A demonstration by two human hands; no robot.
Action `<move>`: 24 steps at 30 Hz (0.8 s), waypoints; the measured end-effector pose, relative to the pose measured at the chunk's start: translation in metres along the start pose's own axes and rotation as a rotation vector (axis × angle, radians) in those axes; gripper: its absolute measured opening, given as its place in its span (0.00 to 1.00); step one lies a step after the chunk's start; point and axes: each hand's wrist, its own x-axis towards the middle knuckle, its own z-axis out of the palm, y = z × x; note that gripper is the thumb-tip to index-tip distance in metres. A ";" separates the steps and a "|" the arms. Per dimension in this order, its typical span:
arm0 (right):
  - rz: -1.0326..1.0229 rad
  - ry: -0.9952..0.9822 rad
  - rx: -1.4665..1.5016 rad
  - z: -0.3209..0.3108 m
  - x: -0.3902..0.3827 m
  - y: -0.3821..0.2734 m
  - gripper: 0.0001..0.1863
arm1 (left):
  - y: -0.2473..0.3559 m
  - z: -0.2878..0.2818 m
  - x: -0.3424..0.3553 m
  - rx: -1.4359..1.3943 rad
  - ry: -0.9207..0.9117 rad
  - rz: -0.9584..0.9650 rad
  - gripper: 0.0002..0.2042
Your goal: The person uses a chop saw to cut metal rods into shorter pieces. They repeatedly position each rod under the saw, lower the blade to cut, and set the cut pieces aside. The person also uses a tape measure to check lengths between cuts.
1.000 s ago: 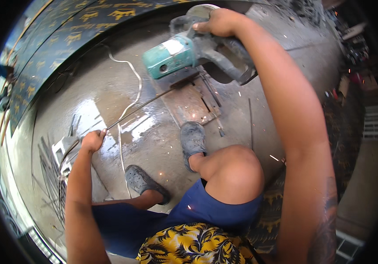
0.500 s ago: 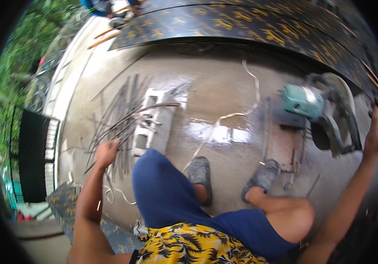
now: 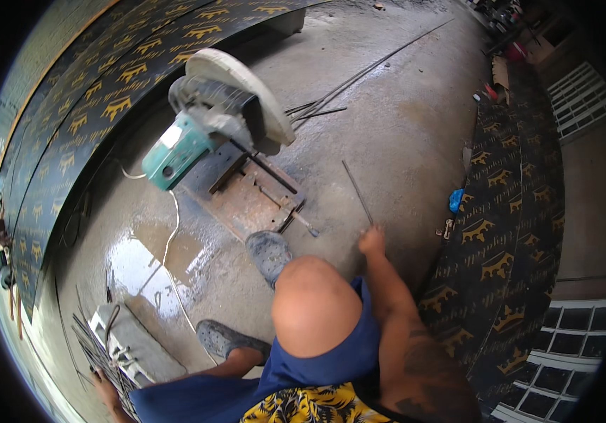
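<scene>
My right hand (image 3: 372, 241) is closed around the near end of a short, thin steel rod (image 3: 356, 190), which slants away over the concrete floor. At the lower left edge, my left hand (image 3: 105, 388) is small in view, with its fingers bent at a bundle of steel rods (image 3: 91, 345). Those rods lie beside and partly against a grey hollow concrete block (image 3: 144, 342). Ahead of my knees stands a cut-off saw with a green motor housing (image 3: 179, 151), a pale round blade guard (image 3: 243, 81) and a rusty base (image 3: 246, 208).
A white cord (image 3: 174, 233) runs from the saw past a puddle (image 3: 137, 257). Dark panels with a gold pattern rise at left (image 3: 105, 106) and lie at right (image 3: 504, 233). Long rods (image 3: 380, 63) lie beyond the saw. A blue scrap (image 3: 456, 200) sits by the right panel.
My view has swung right. My right hand has moved from beside the saw down to the short rod and closed on it. My left hand stays by the rod bundle.
</scene>
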 end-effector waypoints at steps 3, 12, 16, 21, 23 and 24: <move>0.149 0.065 0.041 0.022 0.005 0.020 0.33 | 0.073 0.007 -0.013 -0.168 -0.042 0.262 0.28; 0.338 0.056 0.048 0.016 0.044 -0.037 0.28 | 0.180 0.024 -0.040 -0.210 -0.317 0.121 0.24; 0.464 0.103 0.100 0.029 0.053 -0.051 0.25 | 0.178 0.030 -0.034 -0.405 -0.364 0.123 0.21; 0.297 0.149 0.215 0.022 0.056 -0.047 0.23 | 0.174 0.035 -0.025 -0.328 -0.373 0.105 0.26; 0.196 0.186 0.324 0.015 0.053 -0.056 0.22 | 0.176 0.033 -0.026 -0.267 -0.370 0.028 0.25; 0.151 0.154 0.372 0.010 0.054 -0.065 0.22 | 0.179 0.032 -0.028 -0.328 -0.388 0.085 0.25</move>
